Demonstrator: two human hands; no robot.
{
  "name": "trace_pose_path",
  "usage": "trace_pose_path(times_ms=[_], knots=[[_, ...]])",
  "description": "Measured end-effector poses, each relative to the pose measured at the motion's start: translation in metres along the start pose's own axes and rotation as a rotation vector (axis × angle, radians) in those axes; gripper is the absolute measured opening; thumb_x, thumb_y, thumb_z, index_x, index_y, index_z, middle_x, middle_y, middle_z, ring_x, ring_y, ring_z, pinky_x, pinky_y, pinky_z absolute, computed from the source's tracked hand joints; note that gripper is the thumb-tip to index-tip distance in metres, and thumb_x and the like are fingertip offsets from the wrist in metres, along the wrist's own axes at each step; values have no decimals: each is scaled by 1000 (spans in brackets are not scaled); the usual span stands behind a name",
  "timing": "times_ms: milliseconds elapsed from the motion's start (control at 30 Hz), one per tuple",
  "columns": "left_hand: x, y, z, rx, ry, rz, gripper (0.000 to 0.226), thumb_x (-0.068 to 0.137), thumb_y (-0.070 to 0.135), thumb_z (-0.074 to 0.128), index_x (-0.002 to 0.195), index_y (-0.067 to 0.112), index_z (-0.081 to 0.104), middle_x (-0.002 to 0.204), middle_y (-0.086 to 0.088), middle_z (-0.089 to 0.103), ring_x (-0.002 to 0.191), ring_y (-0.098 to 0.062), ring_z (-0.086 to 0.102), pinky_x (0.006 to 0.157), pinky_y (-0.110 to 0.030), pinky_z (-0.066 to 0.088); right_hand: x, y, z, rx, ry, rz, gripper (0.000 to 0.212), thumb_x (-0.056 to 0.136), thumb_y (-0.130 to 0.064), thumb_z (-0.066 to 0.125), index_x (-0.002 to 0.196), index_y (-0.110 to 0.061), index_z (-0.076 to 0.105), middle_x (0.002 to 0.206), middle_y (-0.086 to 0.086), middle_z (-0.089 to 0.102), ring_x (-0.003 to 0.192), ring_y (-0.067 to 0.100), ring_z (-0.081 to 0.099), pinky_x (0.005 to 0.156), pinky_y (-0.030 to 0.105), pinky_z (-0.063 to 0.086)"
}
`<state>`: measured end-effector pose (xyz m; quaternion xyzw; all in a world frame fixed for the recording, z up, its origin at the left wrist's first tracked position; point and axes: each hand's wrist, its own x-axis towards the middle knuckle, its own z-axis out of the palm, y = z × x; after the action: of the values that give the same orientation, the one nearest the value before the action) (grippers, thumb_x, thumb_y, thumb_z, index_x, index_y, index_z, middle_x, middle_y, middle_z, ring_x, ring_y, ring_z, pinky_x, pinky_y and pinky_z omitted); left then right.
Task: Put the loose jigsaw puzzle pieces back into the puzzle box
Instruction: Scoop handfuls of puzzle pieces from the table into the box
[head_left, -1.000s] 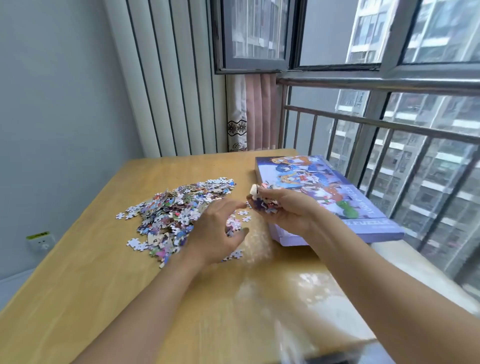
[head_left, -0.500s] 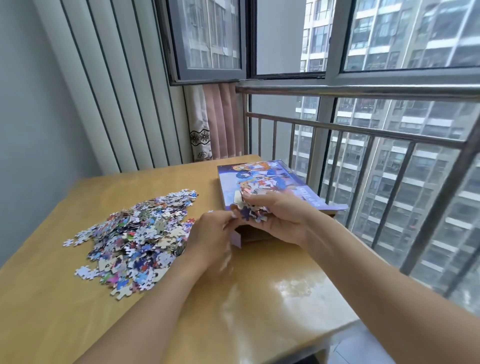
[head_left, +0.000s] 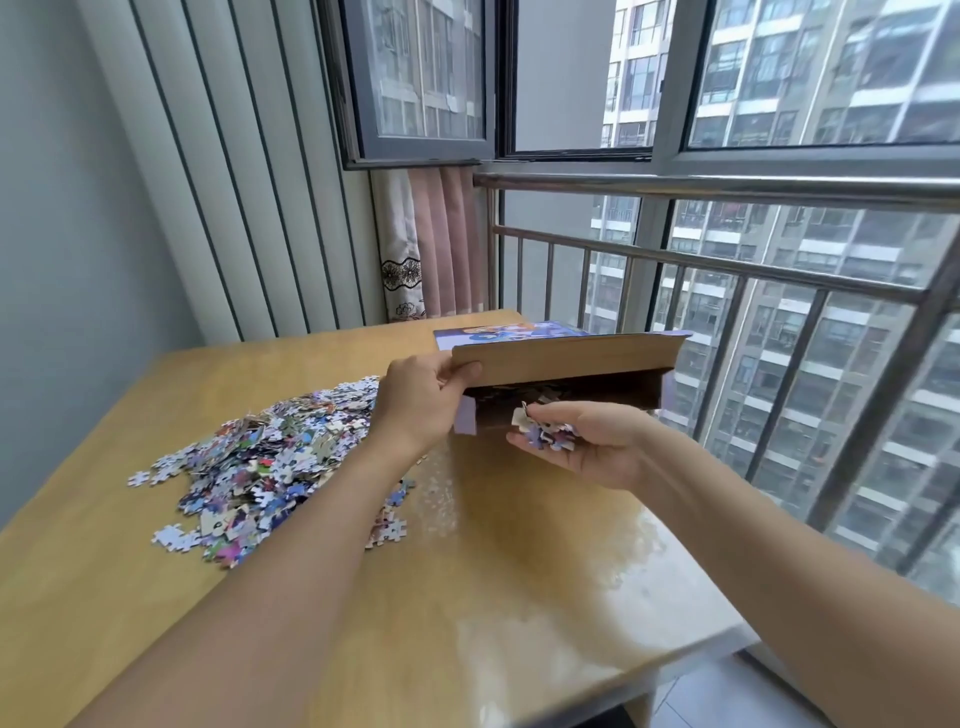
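My left hand (head_left: 415, 402) pinches the raised flap (head_left: 563, 359) of the one puzzle box (head_left: 566, 395), holding its near end open. My right hand (head_left: 587, 447), palm up, cups a small handful of pieces (head_left: 545, 431) at that opening. One big loose pile (head_left: 270, 457), too many to count, lies on the worktop (head_left: 493, 571) left of my left grip.

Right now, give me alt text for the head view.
The left hand lifts the puzzle box flap while the right hand holds a handful of pieces at its opening. A pile of loose pieces lies on the wooden table.
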<state>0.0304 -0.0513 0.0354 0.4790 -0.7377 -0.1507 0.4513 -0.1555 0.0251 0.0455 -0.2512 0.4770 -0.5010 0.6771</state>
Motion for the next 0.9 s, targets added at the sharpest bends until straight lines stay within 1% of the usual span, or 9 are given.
trace_pose_path(times_ms=[100,167,333,467,600,667,800,867,900], knots=[[-2,4,0,19,-7,18,27,95,40,65,104,19,79,72,-1,67,70,-24,59,60,-31,38,7,-10,-2,-11,70,-14,28,95,3,62,122,11,57,119,27,64,100,36,69,64,38,64],[-3,4,1,25,-4,38,26,95,40,65,107,21,78,76,-3,72,72,-27,62,60,-32,41,12,-16,-3,-49,111,-25,31,93,4,64,123,10,57,116,28,66,94,38,72,57,35,62],[-1,5,0,14,-7,45,26,95,40,64,110,23,78,80,-3,74,75,-26,65,65,-37,52,18,-21,0,-96,163,-30,34,90,5,67,122,7,55,117,28,64,89,39,73,55,31,61],[-1,6,-2,16,3,55,27,95,43,64,110,26,77,77,-3,73,74,-28,63,64,-36,49,19,-33,1,-106,169,-75,29,91,5,67,117,7,56,113,26,64,93,36,72,67,37,64],[1,7,-5,32,13,57,26,94,45,64,103,26,78,76,-8,72,76,-31,64,66,-39,51,25,-39,-3,-185,157,-69,32,92,8,62,123,10,54,119,27,64,95,34,70,75,38,63],[1,7,-5,19,4,52,26,94,44,65,103,25,79,76,-10,72,76,-32,64,68,-40,52,28,-43,-7,-92,143,-101,39,88,14,56,127,9,52,125,27,61,105,38,66,84,41,61],[0,10,-3,-20,0,39,25,94,43,65,105,25,78,66,-4,68,64,-22,56,60,-31,43,35,-45,-10,252,121,-218,73,62,21,42,132,3,50,132,21,55,116,41,56,97,45,54],[0,11,-2,-29,2,32,23,94,42,65,103,26,78,59,1,63,58,-16,49,55,-26,38,40,-42,-15,299,132,-257,74,60,23,33,130,6,48,131,22,53,118,40,53,107,44,47],[0,11,-2,-31,1,33,22,94,42,65,102,25,79,56,4,59,55,-13,47,54,-25,36,43,-42,-19,267,150,-254,70,65,25,31,130,7,47,131,22,51,121,39,51,110,43,44]])
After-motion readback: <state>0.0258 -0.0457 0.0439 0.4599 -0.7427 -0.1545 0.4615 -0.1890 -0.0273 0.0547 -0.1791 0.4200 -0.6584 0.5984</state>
